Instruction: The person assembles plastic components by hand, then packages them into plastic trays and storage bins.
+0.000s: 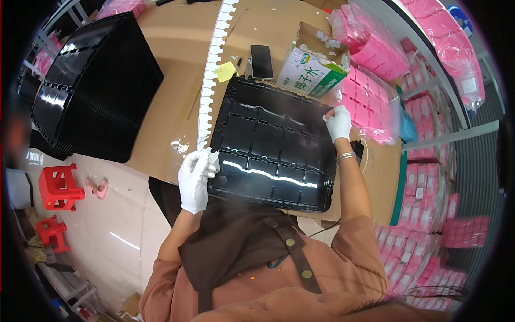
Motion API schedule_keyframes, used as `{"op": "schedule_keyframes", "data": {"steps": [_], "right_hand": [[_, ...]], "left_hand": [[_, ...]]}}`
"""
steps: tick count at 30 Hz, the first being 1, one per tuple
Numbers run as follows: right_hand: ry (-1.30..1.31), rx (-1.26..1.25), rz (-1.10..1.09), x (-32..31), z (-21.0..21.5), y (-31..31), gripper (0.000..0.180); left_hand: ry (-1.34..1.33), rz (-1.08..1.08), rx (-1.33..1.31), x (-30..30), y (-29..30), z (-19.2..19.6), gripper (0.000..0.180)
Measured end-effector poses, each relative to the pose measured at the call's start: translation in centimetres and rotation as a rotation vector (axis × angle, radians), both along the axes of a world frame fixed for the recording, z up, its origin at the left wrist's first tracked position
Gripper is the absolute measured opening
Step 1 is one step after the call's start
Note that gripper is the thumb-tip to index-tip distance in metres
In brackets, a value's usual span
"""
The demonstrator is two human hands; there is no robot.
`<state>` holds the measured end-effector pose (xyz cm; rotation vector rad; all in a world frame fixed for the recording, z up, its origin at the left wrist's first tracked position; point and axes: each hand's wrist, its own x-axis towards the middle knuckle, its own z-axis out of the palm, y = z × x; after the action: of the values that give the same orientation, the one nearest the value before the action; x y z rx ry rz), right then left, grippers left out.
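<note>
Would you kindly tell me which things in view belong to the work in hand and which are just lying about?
Seem part of the work:
glossy black rectangular plastic tray, between the white-gloved left hand and white-gloved right hand
probably the tall stack of black plastic trays

Seem just lying about:
dark rectangular smartphone
yellow paper note
larger red plastic stool
pink slippers

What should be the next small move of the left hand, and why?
Perhaps rest the left hand on the left edge of the black tray: the hand is right beside that edge, and the right hand is at the opposite edge, so both might steady the tray.
</note>
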<state>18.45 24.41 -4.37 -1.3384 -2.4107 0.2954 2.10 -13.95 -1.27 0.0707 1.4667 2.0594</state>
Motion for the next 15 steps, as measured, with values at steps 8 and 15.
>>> {"op": "schedule_keyframes", "data": {"steps": [8,15], "right_hand": [[0.632,0.023,0.016,2.3,2.9,-2.8,0.007],[0.786,-0.877,0.465,-3.3,6.2,-21.5,0.011]], "left_hand": [[0.002,0.0,-0.042,-0.2,-0.6,1.0,0.024],[0.015,-0.11,0.077,0.9,0.5,0.3,0.024]]}}
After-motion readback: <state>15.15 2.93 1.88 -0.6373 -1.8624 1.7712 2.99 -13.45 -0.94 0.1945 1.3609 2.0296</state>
